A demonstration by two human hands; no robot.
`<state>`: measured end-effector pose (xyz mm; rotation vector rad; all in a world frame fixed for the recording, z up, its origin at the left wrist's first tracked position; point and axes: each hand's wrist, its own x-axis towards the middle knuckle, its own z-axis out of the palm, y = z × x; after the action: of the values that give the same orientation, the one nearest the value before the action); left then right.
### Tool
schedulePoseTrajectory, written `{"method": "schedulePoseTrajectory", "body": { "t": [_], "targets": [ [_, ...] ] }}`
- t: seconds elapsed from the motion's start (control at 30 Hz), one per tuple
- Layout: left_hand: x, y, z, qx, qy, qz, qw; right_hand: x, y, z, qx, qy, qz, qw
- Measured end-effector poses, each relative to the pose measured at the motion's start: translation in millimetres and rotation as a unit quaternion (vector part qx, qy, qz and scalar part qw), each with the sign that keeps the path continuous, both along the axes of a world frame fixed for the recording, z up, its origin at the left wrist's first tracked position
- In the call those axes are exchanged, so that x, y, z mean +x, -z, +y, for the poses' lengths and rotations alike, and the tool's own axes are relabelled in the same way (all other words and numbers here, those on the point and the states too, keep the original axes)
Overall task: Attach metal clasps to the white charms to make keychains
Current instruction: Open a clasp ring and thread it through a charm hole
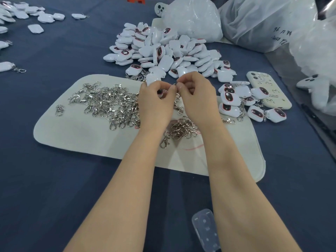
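We see the left hand (156,100) curled round a white charm (151,79) and the right hand (197,96) pinching a metal clasp (174,86), both above the mat (76,135). The clasp sits between the thumbs, just right of the charm, so we judge the right hand feeds it leftward

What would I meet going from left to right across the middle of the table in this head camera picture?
Keychain at the left edge → lone clasp on the mat → heap of clasps → left hand gripping a charm → right hand pinching a clasp → finished keychains.
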<state>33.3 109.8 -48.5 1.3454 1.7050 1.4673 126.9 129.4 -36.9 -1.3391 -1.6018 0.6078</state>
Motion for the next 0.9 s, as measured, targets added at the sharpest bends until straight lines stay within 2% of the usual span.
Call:
{"method": "schedulePoseTrajectory", "body": {
  "t": [0.1, 0.27, 0.43, 0.67, 0.9],
  "targets": [
    [-0.1, -1.5, 0.8, -0.010, 0.008, 0.000, 1.000, -0.1, 2.4, 0.3, 0.010, 0.000, -0.003, 1.000],
    [-5.8, -6.0, -0.2, -0.024, 0.026, -0.046, 0.998, -1.6, 3.2, -1.1, 0.003, -0.035, -0.019, 0.999],
    [-10.4, -6.5, -2.4, -0.036, 0.038, -0.019, 0.998, -0.9, 1.1, -5.1, -0.015, -0.061, -0.014, 0.998],
    [-9.0, -7.6, -3.1, -0.025, 0.070, 0.007, 0.997, 2.3, 0.2, -6.5, -0.027, -0.067, 0.025, 0.997],
    [-9.4, -8.2, -2.9, -0.037, 0.084, -0.047, 0.995, 2.4, -2.1, -4.5, -0.043, -0.061, 0.076, 0.994]
  ]
}}
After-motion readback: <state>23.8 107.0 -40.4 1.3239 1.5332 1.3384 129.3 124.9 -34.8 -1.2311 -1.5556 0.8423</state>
